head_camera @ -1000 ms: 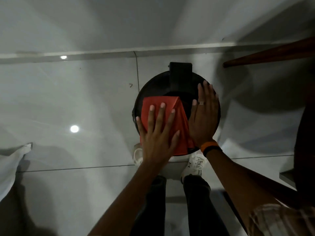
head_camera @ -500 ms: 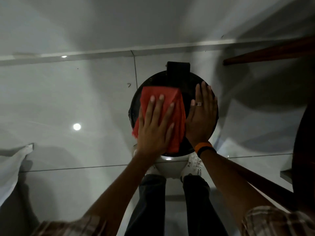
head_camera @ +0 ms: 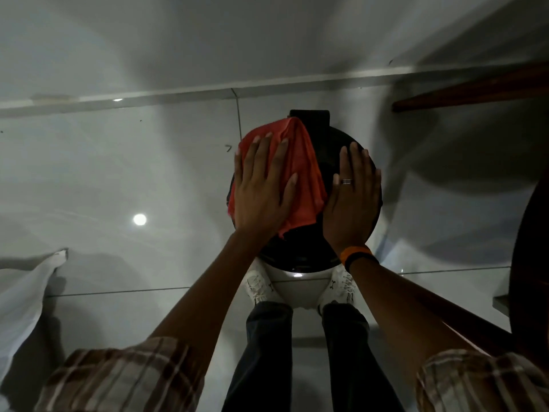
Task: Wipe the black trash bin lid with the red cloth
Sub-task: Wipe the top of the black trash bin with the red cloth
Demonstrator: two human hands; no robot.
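Observation:
The round black trash bin lid [head_camera: 300,251] sits below me on the tiled floor, with its black hinge block [head_camera: 315,117] at the far edge. A red cloth [head_camera: 303,171] lies bunched over the lid's left and far part, draping a little over the left rim. My left hand [head_camera: 261,191] presses flat on the cloth, fingers spread. My right hand [head_camera: 353,200] lies flat on the bare right half of the lid, with a ring on one finger and an orange and black wristband at the wrist.
My white shoes [head_camera: 258,286] stand just behind the bin on the glossy grey floor tiles [head_camera: 118,179]. A wall skirting [head_camera: 178,93] runs behind the bin. A dark wooden furniture edge [head_camera: 475,87] is at upper right and white fabric [head_camera: 23,298] at left.
My left hand has pushed the red cloth away from me and to the left, up to the lid's far edge by the hinge. My right hand has stayed flat on the lid.

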